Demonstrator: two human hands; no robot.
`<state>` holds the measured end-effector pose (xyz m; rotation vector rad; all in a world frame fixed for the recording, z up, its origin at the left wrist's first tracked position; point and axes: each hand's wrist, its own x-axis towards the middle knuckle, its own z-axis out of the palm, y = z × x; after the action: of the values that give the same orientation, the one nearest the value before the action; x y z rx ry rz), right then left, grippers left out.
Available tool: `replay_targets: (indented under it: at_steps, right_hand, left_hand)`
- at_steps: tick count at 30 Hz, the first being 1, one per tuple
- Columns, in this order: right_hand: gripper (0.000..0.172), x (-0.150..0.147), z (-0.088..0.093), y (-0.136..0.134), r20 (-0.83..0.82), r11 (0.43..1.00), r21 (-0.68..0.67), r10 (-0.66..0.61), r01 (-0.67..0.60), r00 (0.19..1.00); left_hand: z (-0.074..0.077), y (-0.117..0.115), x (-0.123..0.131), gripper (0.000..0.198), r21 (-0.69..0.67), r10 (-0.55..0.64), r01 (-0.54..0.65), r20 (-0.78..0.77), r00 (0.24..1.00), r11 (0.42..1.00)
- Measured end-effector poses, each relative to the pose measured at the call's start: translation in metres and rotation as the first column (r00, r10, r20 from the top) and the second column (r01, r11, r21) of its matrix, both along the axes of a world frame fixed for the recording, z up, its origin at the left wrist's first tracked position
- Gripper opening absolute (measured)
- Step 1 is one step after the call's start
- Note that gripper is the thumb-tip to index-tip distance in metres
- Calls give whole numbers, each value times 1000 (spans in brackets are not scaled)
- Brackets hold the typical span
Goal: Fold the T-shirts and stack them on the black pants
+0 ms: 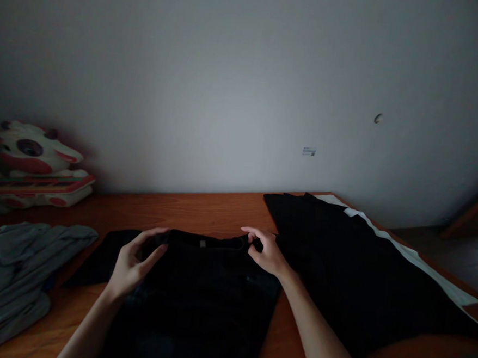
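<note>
A black garment (197,301) lies spread on the wooden table, its neck opening toward the wall with a small pale label inside. My left hand (138,256) is at the left side of that opening, thumb and fingers apart around the dark cloth's edge. At the opening's right side, my right hand (264,250) has its fingers curled, with the index finger and thumb near the collar edge. Whether either hand pinches the cloth is hard to make out in the dim light. One black sleeve extends to the left, beyond my left hand.
More black clothing (339,262) lies at the right over a white cloth (433,271). A crumpled grey garment (15,278) is at the left front. Behind it stands a cow-shaped toy keyboard (37,187). The wall (229,91) rises along the back edge of the table (204,209).
</note>
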<state>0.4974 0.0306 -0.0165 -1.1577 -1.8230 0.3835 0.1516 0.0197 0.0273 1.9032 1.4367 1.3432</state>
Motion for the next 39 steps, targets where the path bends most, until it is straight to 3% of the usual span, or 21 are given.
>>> replay_targets:
  at_steps: [2,5,7,10,12,17,21,25,28,30,32,34,36,39]
  right_hand:
    - [42,-2,-1,-3,124,999,-45,3,2,992]
    - [24,-6,-2,-3,194,998,-60,4,7,981]
    - [13,-7,-1,-1,135,1000,14,-20,19,991]
    - [18,-8,4,-1,-69,984,164,-58,68,996]
    - [21,-10,8,-2,-190,977,185,-68,103,979]
    - [27,-15,11,-7,-298,988,92,-91,123,950]
    - [31,-9,12,-7,-312,998,-56,-26,9,950]
    - [32,8,17,-12,-168,944,-288,114,-159,979]
    - [17,18,25,-17,110,927,-357,164,-115,980]
    - [12,19,33,-23,202,964,-256,121,-67,972]
    - [27,20,41,-31,175,999,-51,26,-18,984]
    - [37,22,49,-43,117,993,117,-48,35,992]
    - [37,26,53,-58,149,993,117,-20,3,989]
    - [41,38,49,-79,303,992,-103,95,-67,948]
  left_hand:
    - [0,1,-2,47,-28,-41,40,-16,999,999]
    - [-4,5,-6,48,-70,-61,58,-46,997,996]
    - [-5,7,-8,47,-62,-42,40,-34,999,997]
    - [-7,10,-11,44,16,-26,25,46,999,1000]
    - [-8,10,-11,44,55,1,-6,96,995,998]
    - [-10,9,-10,51,69,193,-203,133,972,977]
    - [-9,7,-12,54,12,119,-119,-30,992,993]
    - [-6,2,-26,48,-143,-106,65,-298,949,988]
    - [-2,-6,-38,21,-106,-205,176,-500,841,979]
    - [0,-14,-44,17,19,-156,202,-563,812,979]
    - [0,-23,-47,23,193,-22,149,-538,843,970]
    - [0,-33,-50,24,290,73,75,-470,880,954]
    - [-1,-43,-53,19,225,48,60,-449,892,973]
    - [-8,-55,-62,21,-67,-135,117,-488,862,991]
